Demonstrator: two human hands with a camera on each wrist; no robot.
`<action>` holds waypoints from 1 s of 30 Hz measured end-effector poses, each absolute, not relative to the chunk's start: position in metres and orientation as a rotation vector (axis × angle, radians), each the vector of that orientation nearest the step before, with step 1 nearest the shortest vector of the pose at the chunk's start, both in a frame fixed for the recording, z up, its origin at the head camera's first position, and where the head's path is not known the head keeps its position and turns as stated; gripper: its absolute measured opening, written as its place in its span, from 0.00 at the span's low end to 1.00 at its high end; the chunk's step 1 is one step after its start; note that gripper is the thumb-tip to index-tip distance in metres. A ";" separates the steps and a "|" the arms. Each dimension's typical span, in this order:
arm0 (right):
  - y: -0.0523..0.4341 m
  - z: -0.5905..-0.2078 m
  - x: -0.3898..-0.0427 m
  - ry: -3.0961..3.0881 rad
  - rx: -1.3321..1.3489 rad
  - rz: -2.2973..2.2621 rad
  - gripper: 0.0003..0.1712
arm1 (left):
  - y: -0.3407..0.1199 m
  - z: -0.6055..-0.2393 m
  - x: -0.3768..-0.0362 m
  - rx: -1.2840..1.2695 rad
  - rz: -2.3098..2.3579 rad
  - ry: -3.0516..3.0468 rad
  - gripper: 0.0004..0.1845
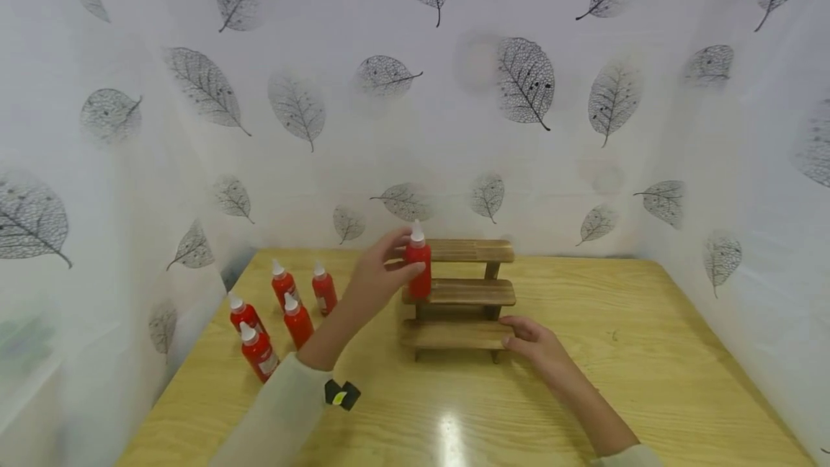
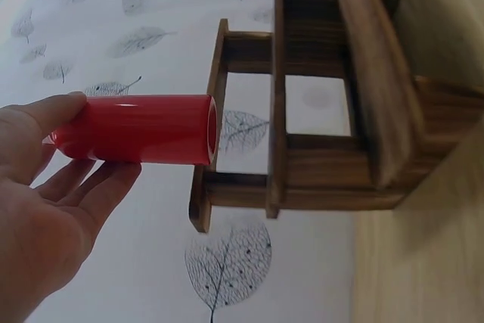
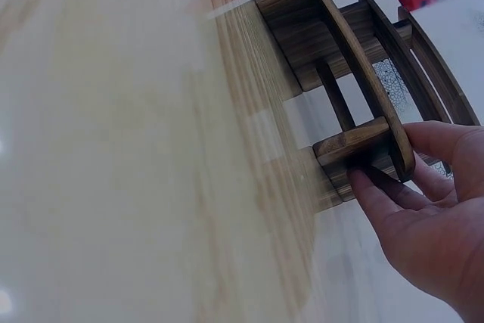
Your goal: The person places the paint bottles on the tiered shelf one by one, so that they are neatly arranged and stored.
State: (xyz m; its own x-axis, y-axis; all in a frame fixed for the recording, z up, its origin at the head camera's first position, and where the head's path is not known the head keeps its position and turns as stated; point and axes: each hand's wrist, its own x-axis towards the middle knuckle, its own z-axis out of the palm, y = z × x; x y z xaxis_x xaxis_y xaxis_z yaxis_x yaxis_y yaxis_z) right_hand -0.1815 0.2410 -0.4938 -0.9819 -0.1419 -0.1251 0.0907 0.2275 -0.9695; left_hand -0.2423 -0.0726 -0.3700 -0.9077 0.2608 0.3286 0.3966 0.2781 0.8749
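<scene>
Above the left end of a three-tier stand of brown, dark-grained wood [image 1: 473, 292], the left hand [image 1: 379, 272] holds a glossy red cylindrical bottle with a white pointed cap [image 1: 420, 272]. Thumb and fingers grip the bottle from opposite sides. It hangs upright in the air, and its round base is bare in the left wrist view. The right hand [image 1: 541, 353] pinches the right end of the stand's lowest step [image 1: 454, 335], fingers and thumb on opposite faces of the board. The stand rests on a yellow wood-grain bench [image 1: 583, 301], its steps rising toward the back.

On the bench's left side, well apart from the stand, five more red bottles with white pointed caps [image 1: 300, 326] stand in a loose cluster. Near the cuff of the left pale sleeve [image 1: 279, 409] shows a small black object with a yellow-green patch [image 1: 342, 396]. White sheeting printed with grey skeleton leaves [image 1: 447, 143] hangs behind the bench and along both sides.
</scene>
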 end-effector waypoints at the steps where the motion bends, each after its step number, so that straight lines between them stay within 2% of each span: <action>1: 0.241 -0.494 -0.182 2.308 -0.044 -1.845 0.30 | -0.067 -0.367 -0.246 -0.639 -1.705 -2.409 0.30; 12: 0.239 -0.493 -0.181 2.314 -0.033 -1.837 0.30 | -0.020 -0.349 -0.280 -0.715 -1.728 -2.440 0.32; 30: 0.240 -0.492 -0.181 2.327 -0.063 -1.830 0.31 | 0.034 -0.338 -0.310 -0.739 -1.725 -2.461 0.33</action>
State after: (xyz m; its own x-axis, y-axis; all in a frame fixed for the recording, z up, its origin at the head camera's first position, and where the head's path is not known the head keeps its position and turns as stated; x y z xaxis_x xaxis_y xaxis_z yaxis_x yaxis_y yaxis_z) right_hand -0.1810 0.2397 -0.4923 -0.9829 -0.1441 -0.1146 0.0774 0.2414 -0.9673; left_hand -0.3101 0.0338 -0.3375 -0.8848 0.3537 0.3033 0.4057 0.2648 0.8748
